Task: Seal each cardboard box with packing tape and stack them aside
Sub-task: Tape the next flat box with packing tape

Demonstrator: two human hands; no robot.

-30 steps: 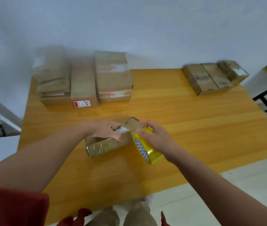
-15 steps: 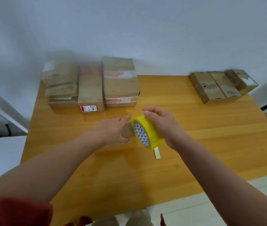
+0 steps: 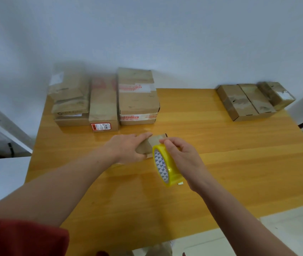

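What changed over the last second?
The left hand turned the small cardboard box; its label and glossy taped side no longer show. The right hand raised the yellow tape roll toward the box's right end. Both hands kept hold; the stacked boxes stayed.

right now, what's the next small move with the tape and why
Probably draw the tape roll across the small box, laying a strip along its top. The right hand grips the roll at the box, and the left hand holds the box down on the table, so it looks braced for a pull.
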